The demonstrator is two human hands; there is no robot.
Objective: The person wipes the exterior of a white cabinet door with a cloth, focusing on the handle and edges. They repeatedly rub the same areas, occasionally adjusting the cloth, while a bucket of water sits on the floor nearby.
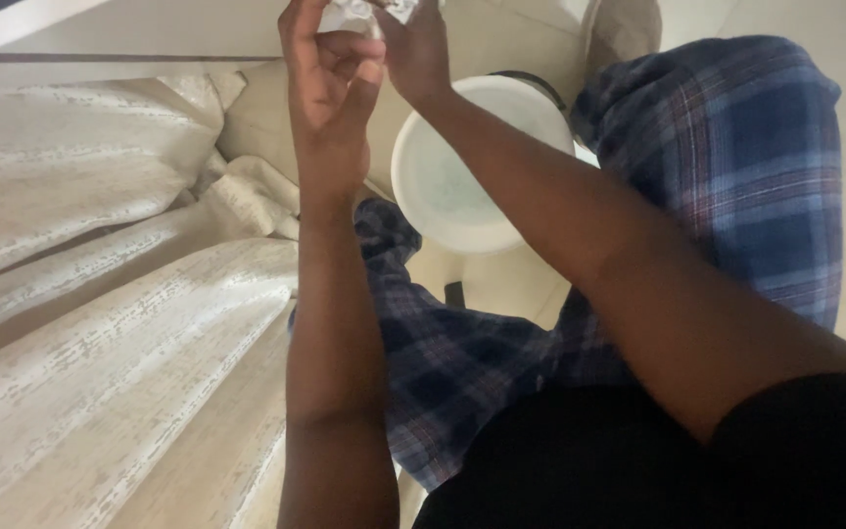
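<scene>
Holding a crumpled white cloth [362, 12] up at the top edge of view w/ both hands, above a white bucket [447, 186] that sits on the floor btwn our plaid-trousered knees [736, 167]. Our left hand [330, 83] has fingers curled, thumb & forefinger pinching the cloth; our right hand [418, 49] grips it too, fingers bent round it. Cream curtain [100, 294] hangs to our left.

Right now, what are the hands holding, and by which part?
Both the left hand and right hand pinch a crumpled white cloth by its lower edge, above a white bucket. Most of the cloth is out of frame.
</scene>
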